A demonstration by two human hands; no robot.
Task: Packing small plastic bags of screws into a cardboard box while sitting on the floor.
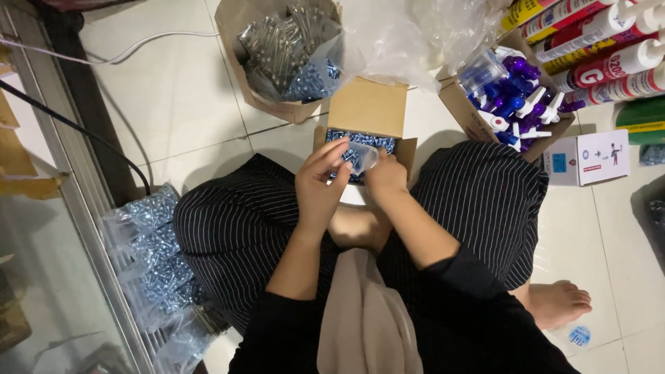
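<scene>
Between my two hands I hold a small clear plastic bag (363,156) with a few blue-grey screws in it, right over the open cardboard box of screws (366,131) that sits on the tiled floor (180,97) in front of my crossed legs. My left hand (320,185) pinches the near edge of the bag, thumb and fingers closed on the plastic with the forefinger stretched up along it. My right hand (385,177) is curled shut on the bag's other side, knuckles toward me; I cannot see its fingertips. The box flap stands up behind the bag. Beyond it stands a brown paper sack (280,55) holding packs of long silvery screws, with crumpled clear plastic sheeting (422,38) beside it. To my right, a carton of blue and purple spray nozzles (516,100) leans on the floor, a small white box (587,158) just next to it, and tubes of sealant (603,52) lie stacked behind. By my left knee lies a heap of filled screw bags (156,256) against a metal door frame (76,208).
</scene>
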